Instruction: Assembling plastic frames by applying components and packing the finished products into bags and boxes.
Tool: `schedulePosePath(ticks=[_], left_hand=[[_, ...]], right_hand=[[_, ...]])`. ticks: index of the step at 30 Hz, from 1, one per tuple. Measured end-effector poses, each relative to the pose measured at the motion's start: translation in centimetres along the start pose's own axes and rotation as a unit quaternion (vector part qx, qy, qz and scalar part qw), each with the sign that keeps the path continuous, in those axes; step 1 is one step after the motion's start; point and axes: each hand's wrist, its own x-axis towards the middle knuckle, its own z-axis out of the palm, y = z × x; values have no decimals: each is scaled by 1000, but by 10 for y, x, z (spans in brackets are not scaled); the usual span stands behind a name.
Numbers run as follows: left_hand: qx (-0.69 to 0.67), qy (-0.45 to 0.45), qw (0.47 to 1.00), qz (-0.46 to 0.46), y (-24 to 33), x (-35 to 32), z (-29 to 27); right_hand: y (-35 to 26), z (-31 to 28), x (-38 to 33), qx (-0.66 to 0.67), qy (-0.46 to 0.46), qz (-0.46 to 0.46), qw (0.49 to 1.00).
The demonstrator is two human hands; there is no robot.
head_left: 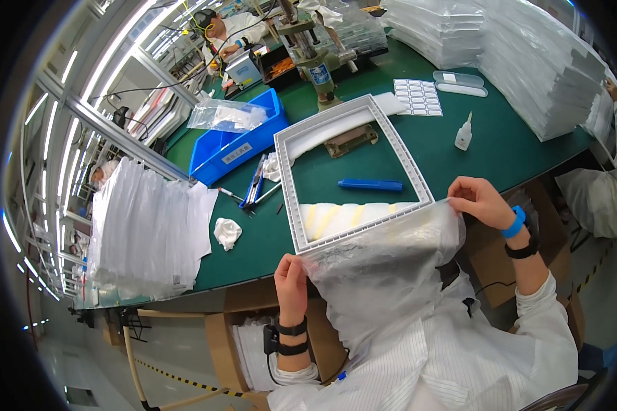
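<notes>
A clear plastic bag (384, 257) hangs between my hands at the table's near edge, its mouth at the near side of a light-grey rectangular frame (288, 179). My left hand (291, 279) pinches the bag near the frame's near left corner. By the near right corner, my right hand (480, 201) pinches the other side of the bag. The frame lies tilted over a hand press base (349, 140) and a white foam strip with yellow stripes (349, 216). Through its opening a blue pen (370, 185) shows on the green table (247, 257).
Left stand a blue bin (236, 147), pliers (253, 181), a crumpled white wipe (227, 233) and a stack of bagged sheets (144, 229). Right are a small dropper bottle (464, 133), a label sheet (418, 97) and tall bagged stacks (535, 68). A co-worker (233, 34) sits across.
</notes>
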Motion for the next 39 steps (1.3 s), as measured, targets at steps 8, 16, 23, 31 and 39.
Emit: schedulePosePath(ticks=[8,16,23,31,39], left_hand=[[225,161,953,122,-10,14,10],[214,91,970,72,10,34,-9],[198,120,972,-30,19,55,-1],[212,137,968,-2,2,41,5],[0,184,982,-45,8,-22,42]], right_hand=[[-1,33,27,-70,123,-53,989],[6,39,52,-96,159,-53,981],[0,36,70,-113,136,26,984],[1,47,68,-86,151,14,985],[-35,76,-14,-96,176,-16,980]])
